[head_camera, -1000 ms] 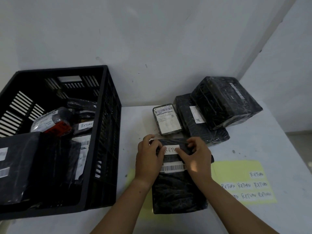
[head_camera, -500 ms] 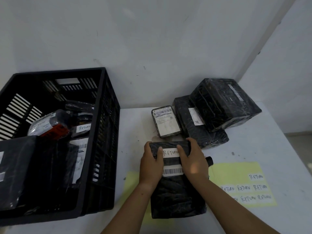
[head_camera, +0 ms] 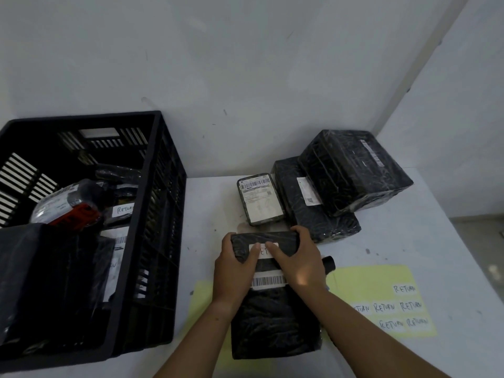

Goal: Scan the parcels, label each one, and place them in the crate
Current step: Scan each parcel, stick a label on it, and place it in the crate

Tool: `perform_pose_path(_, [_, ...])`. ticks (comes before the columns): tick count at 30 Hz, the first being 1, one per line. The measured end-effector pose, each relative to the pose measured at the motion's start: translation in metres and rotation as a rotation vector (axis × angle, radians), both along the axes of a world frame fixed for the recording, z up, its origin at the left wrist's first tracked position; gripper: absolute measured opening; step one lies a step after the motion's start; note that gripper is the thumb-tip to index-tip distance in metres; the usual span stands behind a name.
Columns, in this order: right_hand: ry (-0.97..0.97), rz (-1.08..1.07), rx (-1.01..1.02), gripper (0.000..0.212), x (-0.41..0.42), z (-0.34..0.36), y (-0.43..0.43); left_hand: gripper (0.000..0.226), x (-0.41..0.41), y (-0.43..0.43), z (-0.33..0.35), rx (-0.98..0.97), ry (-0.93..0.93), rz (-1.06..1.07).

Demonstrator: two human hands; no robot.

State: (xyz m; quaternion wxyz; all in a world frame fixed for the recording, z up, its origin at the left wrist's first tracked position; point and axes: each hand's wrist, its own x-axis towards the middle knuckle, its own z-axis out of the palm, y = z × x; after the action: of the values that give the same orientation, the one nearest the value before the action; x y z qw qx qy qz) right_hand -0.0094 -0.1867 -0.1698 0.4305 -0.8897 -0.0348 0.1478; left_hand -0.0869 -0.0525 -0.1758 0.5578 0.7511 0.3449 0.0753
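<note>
A flat black wrapped parcel (head_camera: 272,323) lies on the white table (head_camera: 409,241) in front of me, with a barcode strip (head_camera: 268,281) across it. Both hands hold its far end. My left hand (head_camera: 231,268) grips the left edge, thumb pressing on the white RETURN label (head_camera: 263,251). My right hand (head_camera: 297,266) wraps the right edge, thumb on the same label. The black crate (head_camera: 152,241) stands at the left with several parcels inside.
Three more parcels sit at the back: a small one with a shipping label (head_camera: 259,199), a long black one (head_camera: 308,203) and a big black box (head_camera: 354,170) on top of it. A yellow sheet of RETURN stickers (head_camera: 387,301) lies at the right. A black marker (head_camera: 328,264) pokes out beside my right hand.
My hands went from pinching the label at the parcel's top to gripping both edges, thumbs sliding inward over the label. The view shifted slightly.
</note>
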Motion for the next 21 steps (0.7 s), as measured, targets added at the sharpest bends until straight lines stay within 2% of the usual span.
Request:
perform_pose_path(5, [0.029,0.031,0.033,0.059,0.008,-0.001,-0.003,0.038,0.002,0.000,0.006,-0.004,0.036,-0.024])
perform_pose_path(9, [0.221,-0.047,0.280,0.074,0.006,0.007,-0.029,0.058,-0.022,0.003,0.023,-0.205,0.061,-0.003])
perform_pose_path(15, [0.381,0.047,0.320,0.072,-0.039,0.002,-0.066,0.082,-0.083,-0.018,0.018,-0.439,0.113,-0.028])
perform_pose_path(16, [0.411,0.078,0.345,0.068,-0.047,0.001,-0.066,0.078,-0.085,-0.024,0.017,-0.459,0.127,-0.021])
perform_pose_path(19, [0.423,0.117,0.372,0.057,-0.060,-0.001,-0.064,0.045,-0.085,-0.039,0.019,-0.471,0.137,0.042])
perform_pose_path(21, [0.431,0.102,0.393,0.060,-0.061,0.005,-0.062,0.042,-0.084,-0.044,0.026,-0.466,0.142,0.070])
